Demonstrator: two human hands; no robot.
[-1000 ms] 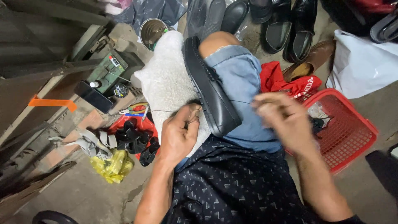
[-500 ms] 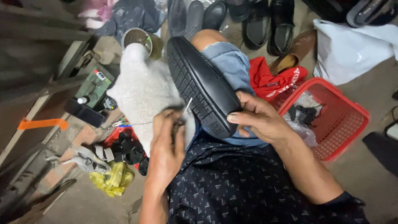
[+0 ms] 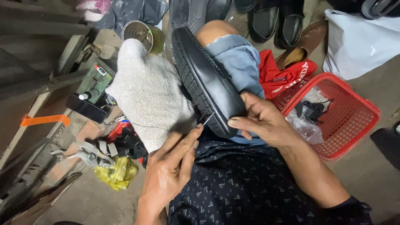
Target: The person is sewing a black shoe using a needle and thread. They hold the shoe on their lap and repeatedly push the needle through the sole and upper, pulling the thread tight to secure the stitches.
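Needle (image 3: 207,118) pinched in left hand (image 3: 173,168) at sole edge; right hand (image 3: 260,121) clamps black shoe (image 3: 204,79) on knee. Probably best: keep shoe braced, push straight, thread (image 3: 143,126) taut.

A clear crumpled plastic bag (image 3: 306,127) lies in the red basket (image 3: 358,125), just right of the right hand's fingers (image 3: 241,123). Beyond it sits a large white bag (image 3: 358,39). Left of the left fingers (image 3: 183,139) lie a dark phone screen (image 3: 85,108) and a crumpled yellow bag (image 3: 116,173).
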